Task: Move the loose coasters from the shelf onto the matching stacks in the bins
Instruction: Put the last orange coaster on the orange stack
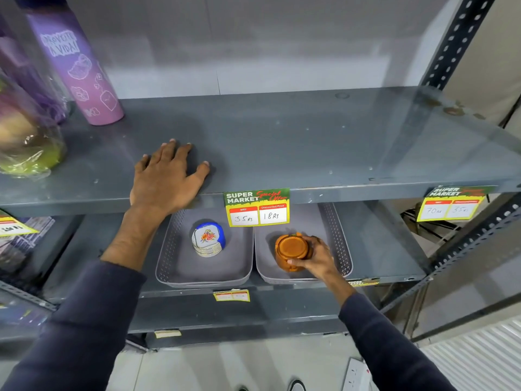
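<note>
Nearest, two dark sleeves [93, 320] reaching up toward a grey metal shelf [282, 142]. Left hand [166, 179] flat on the shelf's near edge, fingers spread wide, holding nothing. Right hand [317, 258] lower down in the right bin [338, 241], fingers wrapped around the orange coaster stack [291, 249]; blue floral coaster stack [208, 239] alone in the left bin [172, 249], below a price tag [257, 207].

We see 2 grey shelves. On the upper shelf [310, 142], a purple bottle [84, 74] and wrapped goods [25, 142] stand well left of our flat left hand's [166, 176] fingers [174, 150]. The lower shelf [389, 249] carries 2 bins [174, 266] side by side.
</note>
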{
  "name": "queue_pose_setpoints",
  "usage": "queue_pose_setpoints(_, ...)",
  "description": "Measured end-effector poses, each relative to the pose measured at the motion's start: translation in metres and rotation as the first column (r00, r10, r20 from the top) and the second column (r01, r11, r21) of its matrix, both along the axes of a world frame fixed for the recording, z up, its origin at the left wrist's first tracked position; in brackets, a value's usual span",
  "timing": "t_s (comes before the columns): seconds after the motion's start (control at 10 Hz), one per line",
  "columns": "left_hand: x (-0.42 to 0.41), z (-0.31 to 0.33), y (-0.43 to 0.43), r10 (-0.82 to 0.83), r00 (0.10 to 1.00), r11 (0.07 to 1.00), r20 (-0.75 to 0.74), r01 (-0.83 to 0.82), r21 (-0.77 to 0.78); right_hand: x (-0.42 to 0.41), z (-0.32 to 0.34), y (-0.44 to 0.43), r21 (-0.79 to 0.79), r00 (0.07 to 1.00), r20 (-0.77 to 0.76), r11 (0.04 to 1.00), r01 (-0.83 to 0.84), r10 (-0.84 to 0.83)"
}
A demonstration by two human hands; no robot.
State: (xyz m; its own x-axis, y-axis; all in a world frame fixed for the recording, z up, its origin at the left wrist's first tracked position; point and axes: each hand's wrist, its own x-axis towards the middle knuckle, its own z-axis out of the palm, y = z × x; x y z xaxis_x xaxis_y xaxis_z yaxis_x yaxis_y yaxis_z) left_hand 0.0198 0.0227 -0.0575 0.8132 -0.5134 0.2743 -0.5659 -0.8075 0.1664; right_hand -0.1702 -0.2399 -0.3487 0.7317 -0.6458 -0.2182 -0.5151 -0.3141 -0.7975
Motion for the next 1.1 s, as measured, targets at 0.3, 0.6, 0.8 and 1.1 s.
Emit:
queue_pose_setpoints(0.3,0.000,0.000,0.000,0.000,1.000,1.000,-0.013,0.000,0.008,-0.006,0.036,0.019,-0.097,0.981,-0.185,0.992,-0.079,0.060)
queue_pose_setpoints(0.6,0.000,0.001,0.000,0.000,1.000,1.000,-0.030,0.001,0.027,-0.004,0.030,0.015,-0.160,0.950,-0.283,0.970,-0.183,0.133)
queue_pose_setpoints(0.8,-0.001,0.001,0.000,0.005,1.000,1.000,-0.025,-0.004,0.028,0.018,0.046,0.008,-0.343,0.865,-0.417,0.834,-0.433,0.278)
queue_pose_setpoints(1.1,-0.004,0.004,0.000,0.015,0.999,1.000,-0.032,-0.014,0.027,0.048,0.050,0.003,-0.365,0.707,-0.597,0.655,-0.661,0.381)
